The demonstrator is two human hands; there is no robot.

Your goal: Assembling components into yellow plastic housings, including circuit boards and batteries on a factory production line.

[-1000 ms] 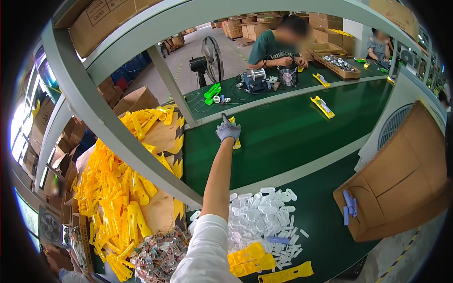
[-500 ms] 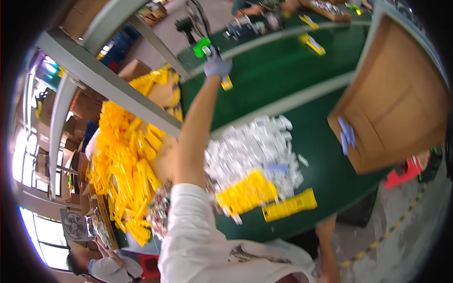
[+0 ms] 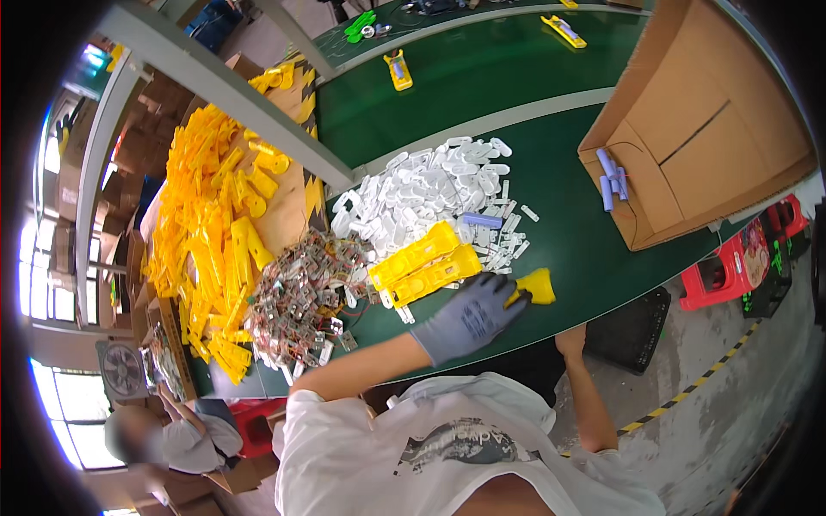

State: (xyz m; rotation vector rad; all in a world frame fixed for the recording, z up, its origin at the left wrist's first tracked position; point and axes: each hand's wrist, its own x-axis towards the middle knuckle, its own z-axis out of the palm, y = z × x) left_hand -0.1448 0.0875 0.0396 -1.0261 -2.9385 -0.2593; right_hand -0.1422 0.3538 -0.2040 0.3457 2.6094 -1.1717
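My left hand, in a grey glove, is at the near edge of the green table with its fingers closed over a yellow plastic casing. Part of that casing is hidden under the glove. Just left of it lie two more yellow casings, open side up, against a heap of small white plastic pieces. A purple cylindrical battery cell rests on that heap. My bare right hand is low beside the table edge, its fingers mostly hidden.
Wired small parts and yellow casings are heaped at left, beside a grey metal post. A cardboard box with purple cells stands right. Beyond, a green conveyor belt carries yellow casings. Red stools stand on the floor.
My left hand has come back from the far belt to the near table edge and taken hold of a casing. A yellow casing lies on the belt where the hand was.
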